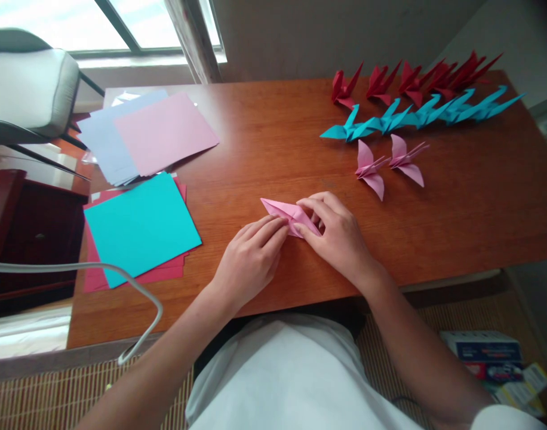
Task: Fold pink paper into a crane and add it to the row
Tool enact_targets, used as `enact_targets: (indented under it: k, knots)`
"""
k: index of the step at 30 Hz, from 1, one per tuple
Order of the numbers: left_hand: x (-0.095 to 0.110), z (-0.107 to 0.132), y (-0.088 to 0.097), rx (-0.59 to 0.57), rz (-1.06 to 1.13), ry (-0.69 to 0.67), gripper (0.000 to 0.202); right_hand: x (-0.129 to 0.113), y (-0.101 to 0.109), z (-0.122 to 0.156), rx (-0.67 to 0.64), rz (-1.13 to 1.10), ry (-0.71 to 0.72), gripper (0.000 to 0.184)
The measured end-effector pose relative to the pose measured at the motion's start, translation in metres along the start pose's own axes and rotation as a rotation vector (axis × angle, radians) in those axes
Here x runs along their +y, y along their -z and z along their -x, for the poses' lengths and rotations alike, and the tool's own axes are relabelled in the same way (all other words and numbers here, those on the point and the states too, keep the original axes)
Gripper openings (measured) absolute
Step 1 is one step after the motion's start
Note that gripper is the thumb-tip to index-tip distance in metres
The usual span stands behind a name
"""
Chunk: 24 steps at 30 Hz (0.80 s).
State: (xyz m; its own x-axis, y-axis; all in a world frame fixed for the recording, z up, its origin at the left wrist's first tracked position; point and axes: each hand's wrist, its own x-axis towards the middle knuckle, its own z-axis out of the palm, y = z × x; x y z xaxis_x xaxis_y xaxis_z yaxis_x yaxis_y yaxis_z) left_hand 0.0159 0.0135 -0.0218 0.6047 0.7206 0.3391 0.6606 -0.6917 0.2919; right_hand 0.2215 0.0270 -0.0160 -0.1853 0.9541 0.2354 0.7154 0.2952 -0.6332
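Observation:
A partly folded piece of pink origami paper (280,209) lies near the table's front edge, long and pointed, its tip toward the upper left. My left hand (258,248) pinches its lower edge with the fingertips pressed together. At the other end, my right hand (331,224) grips the paper between thumb and fingers, covering part of it. Right of my hands stand two pink folded cranes (371,170) with spread wings. Behind them runs a row of turquoise cranes (352,126), and farther back a row of red cranes (344,89).
On the left of the wooden table (264,149) lie turquoise sheets (143,227) over red ones, with pink sheets (166,131) and pale blue sheets (105,143) behind. A grey cable (152,298) arcs over the left front corner. A chair (31,89) stands beyond the left edge.

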Motion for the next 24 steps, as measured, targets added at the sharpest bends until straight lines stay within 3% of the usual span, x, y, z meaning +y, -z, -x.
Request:
enact_targets:
  k: [4,9,12,17,24]
  knots:
    - [0.000,-0.001,0.005,-0.036,-0.064,-0.006,0.034,-0.004,0.001,0.004,-0.056,0.040,0.038,0.017]
    - [0.009,-0.002,0.014,-0.088,-0.151,0.056,0.036,-0.011,0.001,0.010,-0.111,0.200,0.119,0.022]
    - [0.015,-0.002,0.016,-0.129,-0.184,0.116,0.048,-0.017,0.002,0.015,-0.126,0.259,0.161,0.022]
    - [0.014,-0.001,0.013,-0.188,-0.225,0.156,0.047,-0.024,0.001,0.023,-0.118,0.208,0.227,0.021]
    - [0.004,0.000,0.011,-0.088,-0.243,0.096,0.042,-0.014,-0.001,0.022,-0.123,0.138,0.290,0.027]
